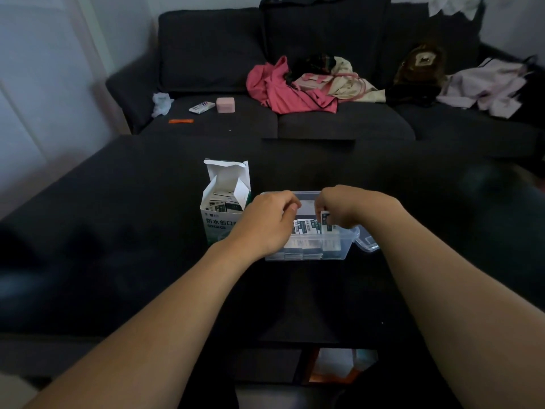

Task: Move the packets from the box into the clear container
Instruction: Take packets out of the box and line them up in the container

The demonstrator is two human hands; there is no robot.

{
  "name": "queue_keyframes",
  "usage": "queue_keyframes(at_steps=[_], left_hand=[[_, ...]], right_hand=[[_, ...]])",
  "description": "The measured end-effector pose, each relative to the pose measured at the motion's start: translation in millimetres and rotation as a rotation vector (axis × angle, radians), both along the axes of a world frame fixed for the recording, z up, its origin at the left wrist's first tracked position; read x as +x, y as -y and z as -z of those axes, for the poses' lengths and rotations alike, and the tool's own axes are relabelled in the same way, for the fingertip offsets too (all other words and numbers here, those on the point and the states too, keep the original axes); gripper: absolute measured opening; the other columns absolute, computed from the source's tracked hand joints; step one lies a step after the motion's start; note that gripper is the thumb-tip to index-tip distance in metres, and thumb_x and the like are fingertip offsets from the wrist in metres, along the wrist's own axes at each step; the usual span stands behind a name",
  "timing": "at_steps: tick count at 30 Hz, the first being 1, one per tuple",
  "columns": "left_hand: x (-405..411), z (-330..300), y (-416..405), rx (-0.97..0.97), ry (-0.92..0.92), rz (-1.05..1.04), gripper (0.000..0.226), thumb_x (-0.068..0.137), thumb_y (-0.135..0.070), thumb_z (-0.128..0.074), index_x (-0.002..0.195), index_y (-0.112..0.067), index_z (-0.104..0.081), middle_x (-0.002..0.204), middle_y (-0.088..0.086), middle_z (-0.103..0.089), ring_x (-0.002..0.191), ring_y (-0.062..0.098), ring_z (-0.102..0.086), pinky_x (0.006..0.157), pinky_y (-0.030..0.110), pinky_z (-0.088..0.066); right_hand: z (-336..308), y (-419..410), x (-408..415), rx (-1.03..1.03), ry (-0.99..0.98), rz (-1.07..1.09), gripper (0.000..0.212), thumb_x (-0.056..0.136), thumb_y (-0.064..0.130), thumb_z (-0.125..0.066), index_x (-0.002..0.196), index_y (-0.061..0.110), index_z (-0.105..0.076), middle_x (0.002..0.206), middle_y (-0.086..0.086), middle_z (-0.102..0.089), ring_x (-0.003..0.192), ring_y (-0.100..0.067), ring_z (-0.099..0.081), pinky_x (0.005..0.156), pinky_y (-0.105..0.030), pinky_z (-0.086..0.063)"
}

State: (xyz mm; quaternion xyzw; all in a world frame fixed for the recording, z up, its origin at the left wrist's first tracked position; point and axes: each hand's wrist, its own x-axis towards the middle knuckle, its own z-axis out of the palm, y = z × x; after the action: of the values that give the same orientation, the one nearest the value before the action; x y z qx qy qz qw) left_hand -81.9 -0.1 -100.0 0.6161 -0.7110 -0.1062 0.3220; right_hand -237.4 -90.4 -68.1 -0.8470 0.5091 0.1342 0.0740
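Several packets (pixel 306 228): small white-and-dark sachets stand on edge in a row inside the clear container, their tops showing above its near wall; more lie lower down, seen through the plastic.
Raised packet (pixel 325 219): one sachet, upright, at the right end of the row, pinched by the right hand.
Clear container (pixel 339 252): a lidless plastic tub on the dark table, just right of the box and nearly touching it.
Box (pixel 219 222): white and green carton with printed characters on its front, standing upright, top flaps open; more sachets are piled loosely inside, near the top.
Right hand (pixel 342 206): over the far right part of the tub, fingers curled down, gripping the raised packet between thumb and fingers.
Left hand (pixel 269 219): over the tub's left end, fingers curled inward with the thumb tip showing; whether it holds a sachet, I cannot tell, since the back of the hand hides the fingertips.
Lid (pixel 367 243): a clear plastic piece lying at the tub's right corner.
Table (pixel 118 246): dark, low, broad surface under everything.
Sofa (pixel 295 119): dark, behind the table.
Pink garment (pixel 277 90): heaped on the sofa seat beside cream cloth.
Pink case (pixel 225 105): small, on the left sofa seat, near a flat white pack.
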Motion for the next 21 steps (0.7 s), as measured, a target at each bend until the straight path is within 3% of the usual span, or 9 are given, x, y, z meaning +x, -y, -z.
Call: queue_keyframes(at_steps=[4, 10, 18, 21], left_hand=[[-0.6, -0.9, -1.1, 0.007, -0.002, 0.003, 0.024, 0.105, -0.025, -0.048, 0.116, -0.019, -0.068, 0.099, -0.004, -0.064, 0.093, 0.014, -0.060, 0.080, 0.030, -0.047], [-1.3, -2.9, -2.3, 0.018, 0.000, 0.006, 0.025, 0.105, -0.026, -0.047, 0.121, -0.020, -0.066, 0.110, 0.001, -0.068, 0.102, 0.016, -0.061, 0.089, 0.037, -0.052], [0.0, -5.5, -4.5, 0.002, -0.018, 0.005, 0.025, 0.105, -0.024, -0.047, 0.122, -0.020, -0.065, 0.113, 0.000, -0.068, 0.101, 0.014, -0.061, 0.086, 0.030, -0.048], [0.8, -9.5, -9.0, -0.033, -0.072, 0.024, 0.025, 0.105, -0.021, -0.048, 0.121, -0.017, -0.067, 0.111, 0.000, -0.069, 0.100, 0.014, -0.063, 0.089, 0.035, -0.052]], right_hand=[[5.9, 1.3, 0.4, 0.029, -0.015, 0.005, 0.030, 0.091, 0.008, -0.067, 0.118, 0.020, -0.065, 0.121, -0.003, -0.063, 0.108, -0.021, -0.060, 0.098, -0.040, -0.052], [9.3, 2.8, -1.8, -0.007, 0.057, 0.036, 0.052, 0.088, 0.007, -0.070, 0.136, 0.019, -0.056, 0.130, -0.005, -0.060, 0.115, -0.024, -0.059, 0.100, -0.042, -0.050], [13.0, 2.7, -3.7, -0.029, 0.081, 0.015, 0.051, 0.089, 0.007, -0.069, 0.137, 0.019, -0.055, 0.133, -0.005, -0.060, 0.118, -0.024, -0.059, 0.102, -0.044, -0.050], [13.4, 4.5, -3.4, -0.022, 0.094, 0.017, 0.051, 0.089, 0.005, -0.068, 0.137, 0.019, -0.056, 0.133, -0.005, -0.061, 0.118, -0.024, -0.060, 0.103, -0.044, -0.050]])
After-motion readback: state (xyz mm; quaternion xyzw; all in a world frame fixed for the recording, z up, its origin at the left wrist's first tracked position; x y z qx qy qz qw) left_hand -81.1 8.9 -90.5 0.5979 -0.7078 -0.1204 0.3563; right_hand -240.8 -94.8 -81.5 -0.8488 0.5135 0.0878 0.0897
